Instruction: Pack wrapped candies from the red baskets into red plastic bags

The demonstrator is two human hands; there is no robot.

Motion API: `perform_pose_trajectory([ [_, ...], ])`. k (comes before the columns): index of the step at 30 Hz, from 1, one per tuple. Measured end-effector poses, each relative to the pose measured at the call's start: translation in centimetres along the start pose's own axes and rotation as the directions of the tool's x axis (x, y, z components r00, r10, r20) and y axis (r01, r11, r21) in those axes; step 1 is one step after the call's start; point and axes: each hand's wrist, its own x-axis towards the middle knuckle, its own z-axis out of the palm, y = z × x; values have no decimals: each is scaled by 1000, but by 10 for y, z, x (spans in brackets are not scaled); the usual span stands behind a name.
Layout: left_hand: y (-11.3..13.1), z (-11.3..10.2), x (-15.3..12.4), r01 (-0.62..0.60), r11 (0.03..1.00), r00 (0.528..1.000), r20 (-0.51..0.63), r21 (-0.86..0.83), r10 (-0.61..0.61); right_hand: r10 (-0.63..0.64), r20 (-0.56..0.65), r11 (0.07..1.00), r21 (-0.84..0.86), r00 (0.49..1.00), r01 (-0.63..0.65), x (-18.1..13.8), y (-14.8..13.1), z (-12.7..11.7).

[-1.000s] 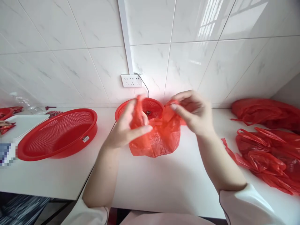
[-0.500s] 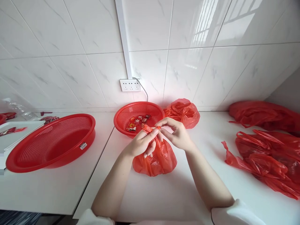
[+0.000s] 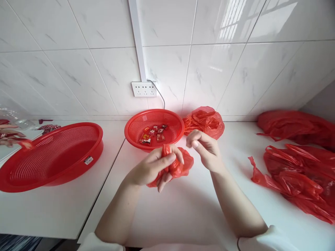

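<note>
My left hand is closed round the gathered neck of a red plastic bag, whose body bunches under and beyond the fingers. Whatever the bag contains is hidden. Just right of it, my right hand is held off the bag, fingers curled and thumb close to the index finger; nothing shows between them. Behind both hands stands a round red plastic basket with several small wrapped snack packets on its bottom.
At left, a larger red basket sits tilted. Another person's hand reaches in beyond it, by a red packet. A crumpled red bag lies by the wall, more red bags at right. A power socket is on the wall.
My right hand has come away from the bag's neck, to the right. The bag is now bunched smaller in my left hand. Another person's hand has appeared at the far left.
</note>
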Motion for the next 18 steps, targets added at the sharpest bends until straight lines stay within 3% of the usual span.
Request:
perform_pose_trajectory([
  [1, 1, 3, -2, -46, 972, 998, -35, 230, 56, 27, -65, 999, 47, 998, -24, 2, 3, 5],
  [3, 0, 8, -2, -138, 765, 957, -115, 629, 267, 144, 0, 980, 140, 990, -143, 4, 8, 13],
  [5, -3, 7, 2, -225, 552, 880, -75, 803, 468, 253, 130, 935, 220, 959, -277, 6, 12, 18],
  [6, -5, 5, 5, -278, 505, 849, -36, 817, 527, 277, 164, 919, 243, 947, -311, 7, 14, 19],
  [9, -11, -3, 13, -436, 556, 805, 31, 707, 592, 234, 166, 926, 261, 958, -272, 8, 19, 18],
  [11, -13, -9, 16, -454, 615, 802, -5, 645, 597, 199, 116, 943, 247, 973, -222, 9, 21, 13],
  [15, -14, -19, 17, -251, 615, 820, -174, 747, 546, 257, 4, 924, 293, 966, -247, 10, 19, 1],
  [18, -13, -28, 16, -172, 550, 800, -210, 817, 562, 299, -41, 887, 381, 954, -261, 9, 14, -8],
])
